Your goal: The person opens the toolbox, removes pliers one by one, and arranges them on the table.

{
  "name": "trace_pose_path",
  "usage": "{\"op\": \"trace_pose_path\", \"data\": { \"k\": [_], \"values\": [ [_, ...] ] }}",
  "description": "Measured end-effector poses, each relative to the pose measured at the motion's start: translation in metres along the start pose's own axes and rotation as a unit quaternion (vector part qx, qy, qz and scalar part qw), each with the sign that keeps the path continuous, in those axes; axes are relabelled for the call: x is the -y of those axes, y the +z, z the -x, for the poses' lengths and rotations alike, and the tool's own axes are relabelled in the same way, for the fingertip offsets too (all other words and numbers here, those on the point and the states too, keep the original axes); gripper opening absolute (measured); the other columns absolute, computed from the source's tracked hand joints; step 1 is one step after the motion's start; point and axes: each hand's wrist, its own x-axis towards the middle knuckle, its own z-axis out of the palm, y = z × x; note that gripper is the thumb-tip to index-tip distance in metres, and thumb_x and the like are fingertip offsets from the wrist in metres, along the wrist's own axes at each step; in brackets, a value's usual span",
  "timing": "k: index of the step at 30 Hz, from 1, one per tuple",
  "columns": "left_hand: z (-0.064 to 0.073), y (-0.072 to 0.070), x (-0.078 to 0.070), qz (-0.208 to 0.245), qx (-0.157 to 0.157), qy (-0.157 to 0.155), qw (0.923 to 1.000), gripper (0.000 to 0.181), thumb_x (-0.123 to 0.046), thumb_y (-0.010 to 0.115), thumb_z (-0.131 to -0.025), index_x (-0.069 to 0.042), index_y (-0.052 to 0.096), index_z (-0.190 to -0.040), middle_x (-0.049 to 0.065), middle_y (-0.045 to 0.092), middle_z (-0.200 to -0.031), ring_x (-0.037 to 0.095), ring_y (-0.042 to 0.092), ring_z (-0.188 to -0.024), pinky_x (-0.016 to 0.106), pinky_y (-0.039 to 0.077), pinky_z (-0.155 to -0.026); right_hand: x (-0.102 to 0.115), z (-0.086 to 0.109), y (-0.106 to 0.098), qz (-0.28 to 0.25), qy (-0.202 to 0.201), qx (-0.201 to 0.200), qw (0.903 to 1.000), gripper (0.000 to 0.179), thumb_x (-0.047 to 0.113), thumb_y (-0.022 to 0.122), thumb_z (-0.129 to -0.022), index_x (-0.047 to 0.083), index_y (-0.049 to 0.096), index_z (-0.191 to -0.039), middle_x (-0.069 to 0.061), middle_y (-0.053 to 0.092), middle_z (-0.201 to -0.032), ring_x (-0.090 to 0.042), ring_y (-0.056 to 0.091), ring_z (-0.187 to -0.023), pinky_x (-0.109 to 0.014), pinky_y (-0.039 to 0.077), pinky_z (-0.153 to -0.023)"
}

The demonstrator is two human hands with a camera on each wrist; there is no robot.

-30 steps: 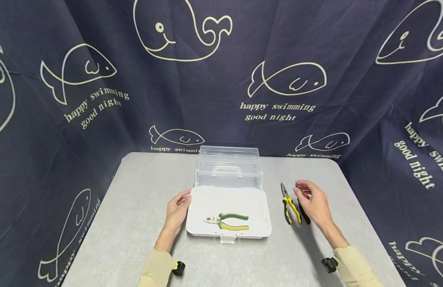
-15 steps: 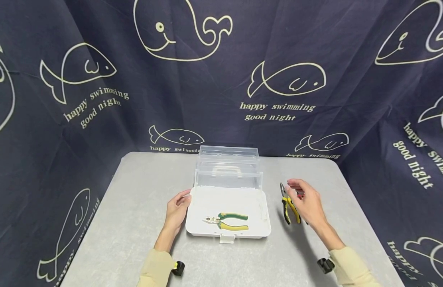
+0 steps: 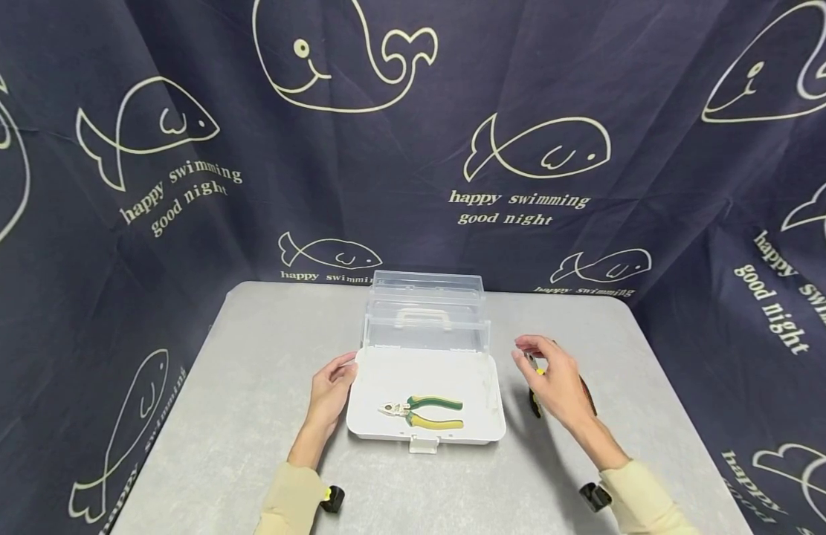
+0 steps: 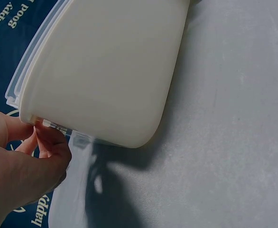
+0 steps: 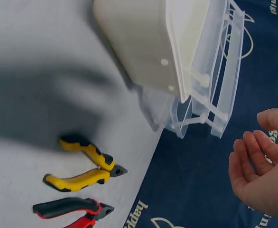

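Note:
A white plastic toolbox [image 3: 426,371] stands with its clear tiered lid [image 3: 379,338] raised at the back. Combination pliers [image 3: 436,424] with green and yellow handles lie on its white top, handles slightly spread. At the box's left side my left hand [image 3: 331,394] pinches the rim near the back corner between thumb and fingers. My right hand [image 3: 553,383] hovers, fingers loosely bent and nothing between them, above yellow-and-black pliers [image 5: 79,183] on the table, partly covering them in the head view. Beside those lie red-and-black pliers [image 5: 68,206], mostly hidden under the hand from above.
The grey table [image 3: 245,446] ends at a dark blue curtain [image 3: 413,186] with white fish and whale drawings, which hangs behind and on both sides. A white latch [image 3: 423,445] sticks out at the toolbox's front.
My right hand has moved left, from over the red-and-black pliers to over the yellow-and-black ones. The left hand and the toolbox have stayed in place.

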Motion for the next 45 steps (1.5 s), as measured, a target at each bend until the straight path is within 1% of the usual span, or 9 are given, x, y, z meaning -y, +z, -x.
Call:
{"op": "trace_pose_path", "data": {
  "k": [6,13,19,23,26,30,33,37,45],
  "values": [
    [0.000,0.000,0.000,0.002,-0.003,-0.006,1.0000,0.032,-0.008,0.062,-0.102,0.000,0.065,-0.133,0.013,0.068,-0.113,0.012,0.062,-0.097,0.018,0.051,-0.079,0.009,0.002,0.009,-0.010,-0.007,0.013,0.9998,0.020,0.003,0.075,-0.091,-0.001,0.071,-0.110,-0.009,0.073,-0.104,-0.026,0.067,-0.094,-0.031,0.051,-0.085],
    [0.001,0.000,0.000,0.005,-0.005,-0.002,1.0000,0.033,-0.008,0.063,-0.102,0.002,0.065,-0.133,0.014,0.068,-0.113,0.010,0.062,-0.096,0.018,0.051,-0.078,0.018,0.006,0.020,-0.016,-0.023,0.023,0.9993,0.021,0.001,0.077,-0.089,-0.001,0.071,-0.109,-0.010,0.073,-0.103,-0.026,0.067,-0.093,-0.025,0.050,-0.086],
    [0.002,0.000,0.000,0.007,-0.003,-0.005,1.0000,0.035,-0.009,0.063,-0.102,0.003,0.063,-0.135,0.015,0.067,-0.115,0.010,0.061,-0.097,0.018,0.051,-0.078,0.026,0.008,0.029,-0.025,-0.036,0.036,0.9984,0.022,0.001,0.077,-0.088,-0.002,0.071,-0.109,-0.010,0.073,-0.104,-0.024,0.068,-0.093,-0.028,0.052,-0.086],
    [0.002,-0.001,-0.002,0.008,0.001,-0.013,0.9999,0.036,-0.008,0.062,-0.103,0.003,0.061,-0.137,0.017,0.066,-0.118,0.010,0.060,-0.098,0.017,0.050,-0.078,0.032,0.009,0.033,-0.028,-0.035,0.054,0.9975,0.023,0.003,0.077,-0.089,-0.001,0.071,-0.111,-0.008,0.073,-0.106,-0.022,0.068,-0.093,-0.034,0.055,-0.085],
    [0.003,0.000,-0.006,0.007,0.002,-0.015,0.9999,0.036,-0.006,0.061,-0.103,0.005,0.061,-0.137,0.020,0.066,-0.119,0.011,0.060,-0.098,0.018,0.051,-0.078,0.036,0.011,0.037,-0.034,-0.032,0.065,0.9968,0.023,0.005,0.077,-0.090,0.000,0.071,-0.112,-0.008,0.072,-0.107,-0.022,0.068,-0.093,-0.038,0.056,-0.084],
    [0.010,0.002,-0.021,0.010,0.007,-0.010,0.9999,0.035,-0.002,0.060,-0.102,0.008,0.060,-0.135,0.025,0.065,-0.119,0.013,0.062,-0.097,0.019,0.052,-0.078,0.038,0.013,0.044,-0.052,-0.033,0.076,0.9952,0.022,0.004,0.077,-0.090,0.001,0.070,-0.111,-0.009,0.072,-0.106,-0.023,0.068,-0.093,-0.038,0.057,-0.082],
    [0.015,0.003,-0.028,0.011,0.013,0.001,0.9999,0.034,-0.001,0.059,-0.102,0.011,0.059,-0.134,0.025,0.066,-0.117,0.014,0.062,-0.097,0.020,0.053,-0.077,0.040,0.014,0.049,-0.061,-0.034,0.083,0.9941,0.023,0.003,0.077,-0.090,0.002,0.070,-0.112,-0.011,0.072,-0.106,-0.024,0.068,-0.092,-0.039,0.057,-0.082],
    [0.016,0.002,-0.027,0.007,0.013,0.007,0.9999,0.035,-0.003,0.059,-0.103,0.012,0.059,-0.134,0.025,0.066,-0.117,0.015,0.062,-0.098,0.019,0.052,-0.076,0.041,0.016,0.056,-0.063,-0.036,0.092,0.9932,0.024,0.004,0.077,-0.089,0.004,0.070,-0.112,-0.011,0.072,-0.104,-0.026,0.068,-0.092,-0.041,0.057,-0.081],
    [0.019,0.003,-0.033,0.008,0.010,-0.003,0.9999,0.035,-0.002,0.060,-0.102,0.010,0.060,-0.135,0.026,0.066,-0.118,0.019,0.062,-0.101,0.021,0.053,-0.080,0.047,0.021,0.068,-0.069,-0.054,0.107,0.9903,0.026,0.001,0.078,-0.088,0.001,0.069,-0.112,-0.013,0.071,-0.104,-0.027,0.068,-0.091,-0.043,0.057,-0.082]
  ]
}}
